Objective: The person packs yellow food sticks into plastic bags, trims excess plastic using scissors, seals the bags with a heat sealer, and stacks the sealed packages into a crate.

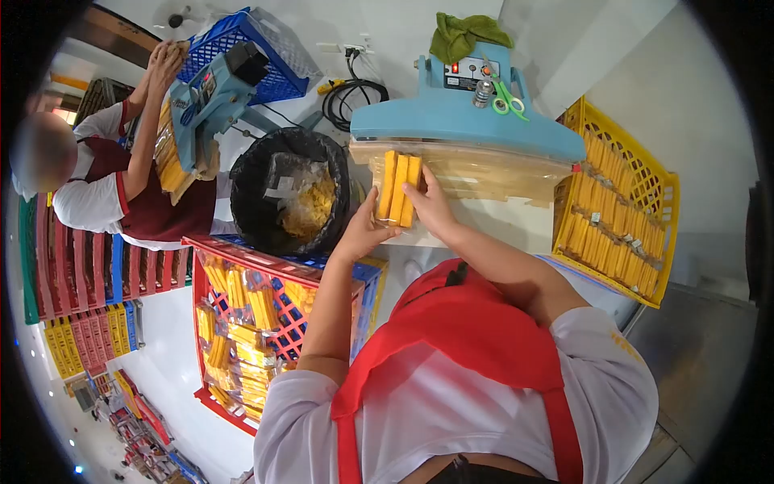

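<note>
A clear plastic pack of yellow sticks (398, 184) is held between my two hands at the front edge of a blue sealing machine (451, 123). My left hand (364, 232) grips the pack's lower left side, fingers curled under its bottom end. On the right side, my right hand (430, 208) has its thumb across the front of the pack, with the other fingers partly hidden behind it. The pack's upper end lies against the brown strip (484, 173) below the machine's blue bar.
Left, a red crate (196, 339) holds several packs beside a black-lined bin (246, 173). Packs fill a yellow crate (671, 242) at right. Green-handled scissors (508, 103) and a green cloth (463, 36) rest on the machine. Another person (113, 181) works at a second sealer (205, 109).
</note>
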